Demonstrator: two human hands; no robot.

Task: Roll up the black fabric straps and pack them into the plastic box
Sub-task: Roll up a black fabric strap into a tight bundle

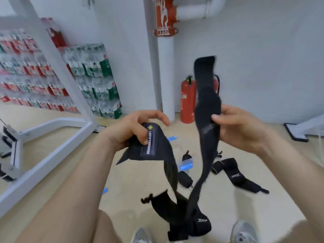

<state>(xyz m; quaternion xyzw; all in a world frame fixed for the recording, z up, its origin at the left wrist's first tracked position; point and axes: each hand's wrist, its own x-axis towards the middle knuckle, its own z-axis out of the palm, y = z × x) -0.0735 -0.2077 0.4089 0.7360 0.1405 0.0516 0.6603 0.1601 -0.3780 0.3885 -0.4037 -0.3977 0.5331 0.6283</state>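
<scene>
Strap fabric (pixel 207 104) in hands: L (pixel 135 127), R (pixel 240 127)

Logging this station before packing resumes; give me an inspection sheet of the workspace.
Surface: beige floor with blue tape marks.
Job's things: long black fabric straps held, hanging unrolled; another black strap loose on floor; small rolled black strap near clear plastic box with blue latch.
Clutter: nothing seen.
Hands: left hand grips labelled strap end; right hand grips strap middle.
Cables: thin dark line at left edge, unclear.
Surroundings: red fire extinguisher, stacked bottled-water packs, white metal frame.
</scene>
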